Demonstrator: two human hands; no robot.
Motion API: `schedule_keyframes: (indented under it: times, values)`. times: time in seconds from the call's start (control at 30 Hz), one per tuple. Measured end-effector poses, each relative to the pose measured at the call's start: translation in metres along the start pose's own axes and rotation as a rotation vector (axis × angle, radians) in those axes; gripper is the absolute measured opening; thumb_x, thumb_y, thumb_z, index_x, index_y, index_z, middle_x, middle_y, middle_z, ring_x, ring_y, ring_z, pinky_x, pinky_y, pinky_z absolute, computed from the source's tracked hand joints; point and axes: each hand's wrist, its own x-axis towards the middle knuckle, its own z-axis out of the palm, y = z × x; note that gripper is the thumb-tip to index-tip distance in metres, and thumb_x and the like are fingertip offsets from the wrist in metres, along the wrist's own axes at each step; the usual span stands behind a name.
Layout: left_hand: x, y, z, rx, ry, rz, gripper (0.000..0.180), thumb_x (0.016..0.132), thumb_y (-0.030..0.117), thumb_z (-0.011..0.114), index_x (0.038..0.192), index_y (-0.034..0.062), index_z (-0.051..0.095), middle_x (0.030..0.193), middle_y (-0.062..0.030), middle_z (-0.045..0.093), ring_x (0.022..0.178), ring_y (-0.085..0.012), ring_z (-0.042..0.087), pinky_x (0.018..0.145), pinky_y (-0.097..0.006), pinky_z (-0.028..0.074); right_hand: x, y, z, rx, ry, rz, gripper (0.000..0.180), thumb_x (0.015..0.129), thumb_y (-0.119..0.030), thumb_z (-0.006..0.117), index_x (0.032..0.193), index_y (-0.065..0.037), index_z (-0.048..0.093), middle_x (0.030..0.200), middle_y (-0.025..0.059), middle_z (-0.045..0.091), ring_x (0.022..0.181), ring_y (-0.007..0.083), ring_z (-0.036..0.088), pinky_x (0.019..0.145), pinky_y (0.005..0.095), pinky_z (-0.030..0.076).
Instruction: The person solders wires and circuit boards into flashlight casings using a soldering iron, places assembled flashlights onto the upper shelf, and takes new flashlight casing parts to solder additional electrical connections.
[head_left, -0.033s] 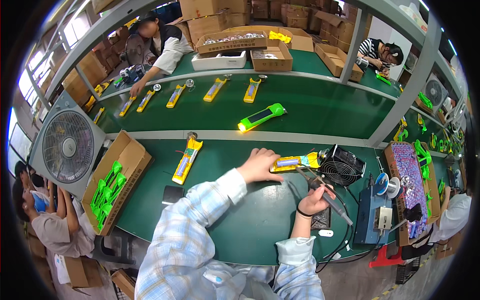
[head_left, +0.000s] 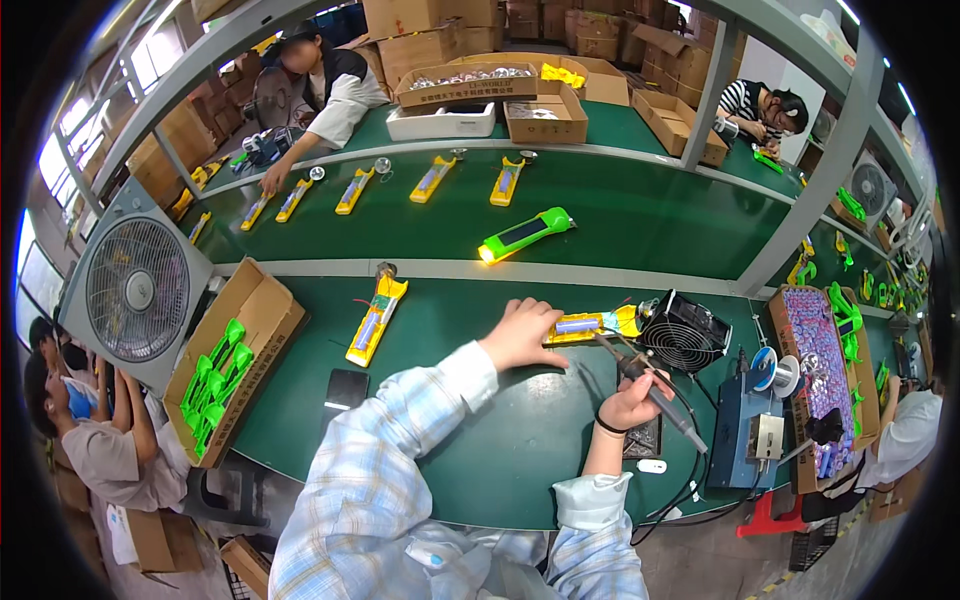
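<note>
My left hand is closed around the near-left end of an open yellow flashlight housing, thumb on one side and fingers on the other. A blue-wrapped battery lies inside that housing. In my right hand is a soldering iron, its tip angled up and left toward the housing. The housing's right end lies by a small black fan with a round grille. Left of my left hand, another yellow housing with a battery and wires rests on the green bench.
A blue soldering station and solder spool stand at the right, beside a box of batteries. At left are a carton of green parts and a large fan. A lit green flashlight lies on the conveyor.
</note>
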Motion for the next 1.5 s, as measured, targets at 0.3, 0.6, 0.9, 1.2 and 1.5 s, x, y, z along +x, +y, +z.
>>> schedule_keyframes:
  times: [0.3, 0.6, 0.9, 1.2, 1.5]
  values:
    - [-0.066, -0.003, -0.046, 0.019, -0.178, -0.218, 0.04, 0.056, 0.03, 0.067, 0.089, 0.0102, 0.058, 0.08, -0.0065, 0.056, 0.081, -0.0223, 0.051, 0.075, -0.035, 0.033, 0.01, -0.032, 0.005, 0.243, 0.069, 0.039, 0.018, 0.078, -0.014, 0.044, 0.086, 0.001, 0.039, 0.084, 0.0099, 0.045, 0.063, 0.0127, 0.044, 0.047, 0.0198, 0.037]
    - [-0.134, -0.005, -0.084, -0.331, -0.075, -0.214, 0.039, 0.069, 0.024, 0.061, 0.103, 0.0081, 0.054, 0.113, -0.0067, 0.048, 0.109, -0.0233, 0.039, 0.094, -0.035, 0.022, -0.01, -0.039, 0.02, 0.203, -0.098, 0.2, 0.019, 0.077, -0.021, 0.047, 0.081, -0.004, 0.043, 0.074, 0.0048, 0.045, 0.047, 0.0062, 0.038, 0.037, 0.0156, 0.029]
    - [-0.126, 0.002, -0.051, -0.549, -0.14, -0.129, 0.013, 0.072, 0.017, 0.059, 0.084, 0.0138, 0.064, 0.094, 0.0014, 0.06, 0.108, -0.0171, 0.043, 0.096, -0.041, 0.017, -0.013, -0.043, 0.025, 0.22, -0.12, 0.252, 0.02, 0.077, -0.023, 0.046, 0.079, -0.004, 0.04, 0.07, 0.0063, 0.044, 0.039, 0.0049, 0.032, 0.032, 0.0154, 0.02]
    - [-0.131, 0.007, -0.04, -0.539, 0.127, -0.222, 0.007, 0.066, 0.015, 0.065, 0.073, 0.0133, 0.064, 0.075, -0.0003, 0.063, 0.08, -0.0106, 0.058, 0.088, -0.036, 0.026, -0.021, -0.049, 0.013, 0.324, -0.326, 0.344, 0.016, 0.078, -0.02, 0.044, 0.08, -0.005, 0.042, 0.074, 0.0045, 0.045, 0.041, 0.004, 0.03, 0.033, 0.0163, 0.019]
    - [-0.127, 0.003, -0.035, -0.448, 0.135, -0.137, 0.007, 0.065, 0.016, 0.065, 0.07, 0.0127, 0.063, 0.072, 0.0039, 0.061, 0.083, -0.0112, 0.053, 0.088, -0.035, 0.024, -0.021, -0.05, 0.011, 0.332, -0.332, 0.431, 0.017, 0.076, -0.019, 0.049, 0.08, -0.004, 0.041, 0.074, 0.0047, 0.042, 0.042, 0.0041, 0.031, 0.032, 0.0158, 0.021]
